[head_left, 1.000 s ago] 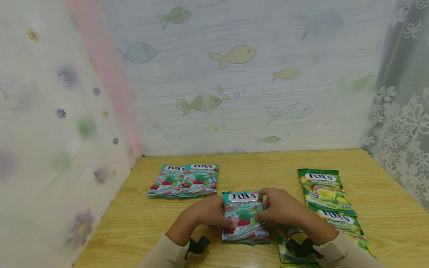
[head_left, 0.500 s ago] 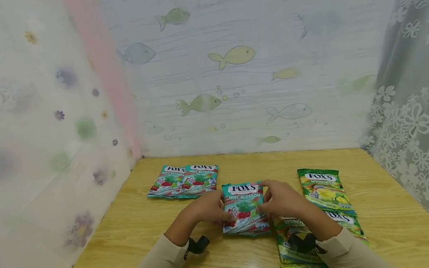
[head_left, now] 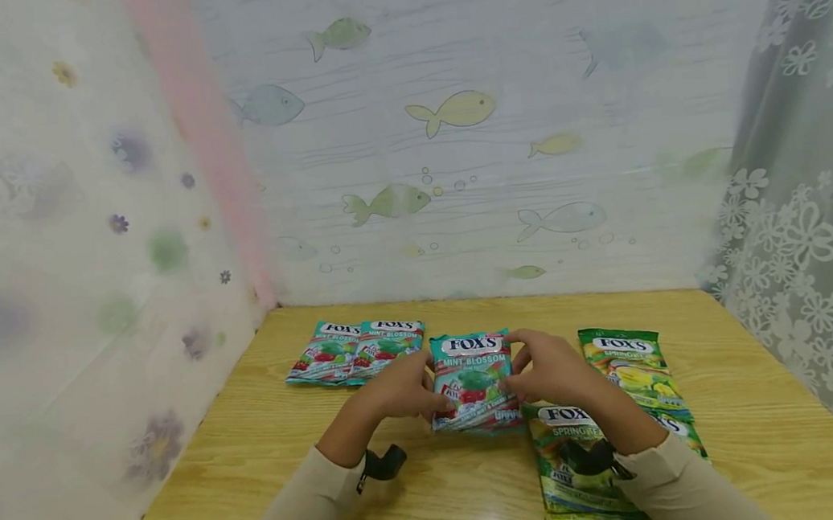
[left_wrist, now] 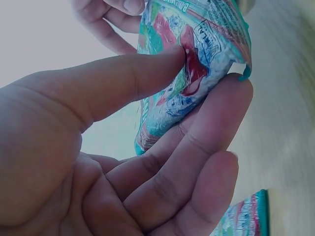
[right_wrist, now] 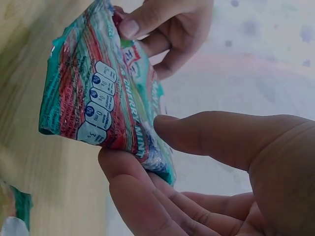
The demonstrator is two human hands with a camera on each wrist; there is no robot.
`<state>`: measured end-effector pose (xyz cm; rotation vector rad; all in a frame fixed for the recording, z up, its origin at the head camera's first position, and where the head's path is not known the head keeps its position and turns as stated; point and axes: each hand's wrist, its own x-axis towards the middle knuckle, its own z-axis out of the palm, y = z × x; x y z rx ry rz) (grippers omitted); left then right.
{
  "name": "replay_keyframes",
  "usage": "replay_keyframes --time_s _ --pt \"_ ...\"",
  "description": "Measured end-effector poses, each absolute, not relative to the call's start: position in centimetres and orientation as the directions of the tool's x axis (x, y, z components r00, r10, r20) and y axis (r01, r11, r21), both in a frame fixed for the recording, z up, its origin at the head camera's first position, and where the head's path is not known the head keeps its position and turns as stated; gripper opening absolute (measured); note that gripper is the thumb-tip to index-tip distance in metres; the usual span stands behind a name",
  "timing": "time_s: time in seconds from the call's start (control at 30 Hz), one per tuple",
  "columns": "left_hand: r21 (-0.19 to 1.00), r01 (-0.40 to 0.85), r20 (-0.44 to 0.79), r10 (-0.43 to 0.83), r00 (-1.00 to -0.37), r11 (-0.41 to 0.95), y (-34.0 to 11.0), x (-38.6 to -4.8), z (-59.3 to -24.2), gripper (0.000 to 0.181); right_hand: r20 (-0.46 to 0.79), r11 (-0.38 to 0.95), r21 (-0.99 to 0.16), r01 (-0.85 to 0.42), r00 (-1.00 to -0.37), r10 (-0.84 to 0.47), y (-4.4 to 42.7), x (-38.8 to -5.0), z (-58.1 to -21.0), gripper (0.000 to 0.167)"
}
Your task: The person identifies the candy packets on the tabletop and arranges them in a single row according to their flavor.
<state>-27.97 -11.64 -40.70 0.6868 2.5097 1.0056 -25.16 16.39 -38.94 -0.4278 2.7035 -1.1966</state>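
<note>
A teal Fox's Mint Blossom candy bag (head_left: 474, 385) is held by its two side edges, over the middle of the table. My left hand (head_left: 400, 390) pinches its left edge, and my right hand (head_left: 556, 373) pinches the right one. In the left wrist view the thumb (left_wrist: 152, 71) presses the printed front of the bag while the fingers support it from behind. The right wrist view has the other thumb (right_wrist: 206, 132) against the bag's face, fingers at its back. The bag appears lifted off the wood, front towards me.
Two overlapping teal bags, one at the left (head_left: 322, 355) and one at the right (head_left: 388, 350), lie at the back left. Several green Fox's bags lie on the right, including a far one (head_left: 630, 362) and a near one (head_left: 579, 466) partly under my right wrist.
Both hands have moved the teal candy bag away from me, towards the back of the table. More of the near green bag shows. The other bags stay in place.
</note>
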Motion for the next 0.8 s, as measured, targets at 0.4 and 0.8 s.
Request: replay_keyframes --time_s 0.4,0.8 --pt "0.72 0.315 -0.083 0.528 -0.845 0.618 -11.3 -28.5 -39.1 0.057 0.051 0.678 -0.702 -0.218 -0.965 -0.257 16.5 -26.1 -38.1 0.067" --pt "0.719 0.312 0.018 0.433 -0.901 0.621 -11.5 -29.5 -37.9 0.069 0.157 0.634 -0.739 -0.229 -0.973 -0.168 15.7 -26.8 -37.1 0.06"
